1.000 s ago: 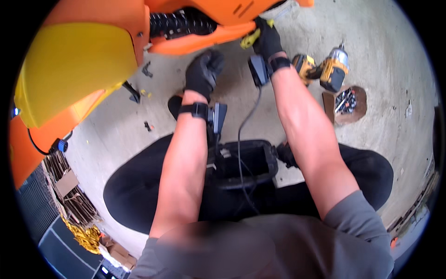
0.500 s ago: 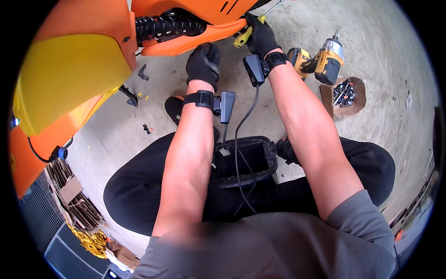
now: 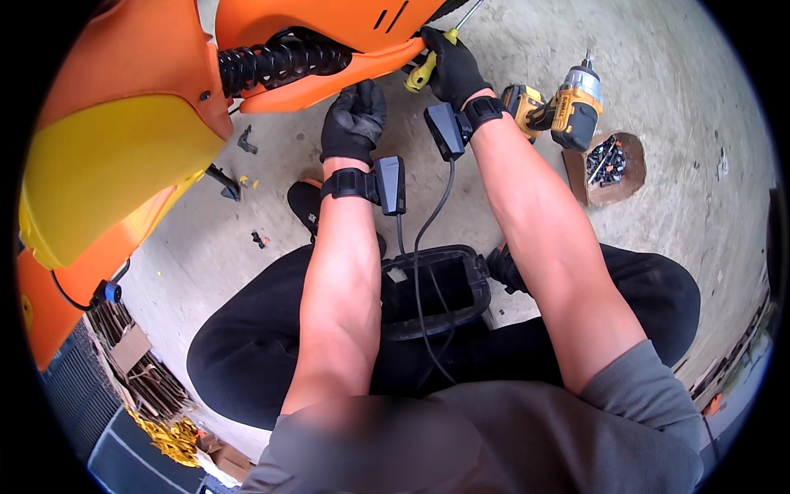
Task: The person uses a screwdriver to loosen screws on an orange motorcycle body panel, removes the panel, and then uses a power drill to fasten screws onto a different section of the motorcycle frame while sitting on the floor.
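My left hand (image 3: 354, 123), in a black glove, is just below the lower edge of an orange body panel (image 3: 321, 92). Its fingers are curled closed, and whatever is in them is hidden. Farther right, my gloved right hand (image 3: 457, 70) grips a screwdriver with a yellow handle (image 3: 420, 76). The handle's end sticks out left of the hand, and the metal shaft points up and away to the right. That hand's fingertips reach the panel's right end. A black coil spring (image 3: 284, 64) shows behind the panel.
Right of my right hand, a yellow-and-black cordless drill (image 3: 576, 107) stands on the concrete floor. Nearby sits an opened cardboard box (image 3: 629, 177) of small hardware. A black bin (image 3: 477, 309) is between my legs. A yellow-and-orange fender (image 3: 107, 181) fills the left. Cables hang from both wrist devices.
My left hand has rolled, so more of its curled fingers shows, and it sits slightly lower. The right hand keeps the screwdriver in nearly the same pose. The whole view has shifted a little.
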Available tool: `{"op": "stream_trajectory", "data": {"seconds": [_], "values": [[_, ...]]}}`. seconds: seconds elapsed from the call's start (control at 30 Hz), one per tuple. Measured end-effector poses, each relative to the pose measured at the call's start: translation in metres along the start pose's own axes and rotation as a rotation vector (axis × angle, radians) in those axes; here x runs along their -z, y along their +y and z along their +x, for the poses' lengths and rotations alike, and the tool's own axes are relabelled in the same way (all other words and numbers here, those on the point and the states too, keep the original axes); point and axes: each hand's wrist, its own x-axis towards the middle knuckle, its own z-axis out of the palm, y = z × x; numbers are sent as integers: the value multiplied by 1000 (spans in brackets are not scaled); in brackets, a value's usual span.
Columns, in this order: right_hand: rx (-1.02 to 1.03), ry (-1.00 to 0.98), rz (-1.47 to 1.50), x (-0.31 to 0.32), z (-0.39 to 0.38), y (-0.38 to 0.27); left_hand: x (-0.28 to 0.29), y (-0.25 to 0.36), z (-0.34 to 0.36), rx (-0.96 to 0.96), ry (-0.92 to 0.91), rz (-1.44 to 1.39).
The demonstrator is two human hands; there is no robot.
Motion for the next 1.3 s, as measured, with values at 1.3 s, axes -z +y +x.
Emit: {"op": "stream_trajectory", "data": {"seconds": [1.3], "values": [[-458,91,493,-7,-64,18,17,-24,-45,44,-364,73]]}}
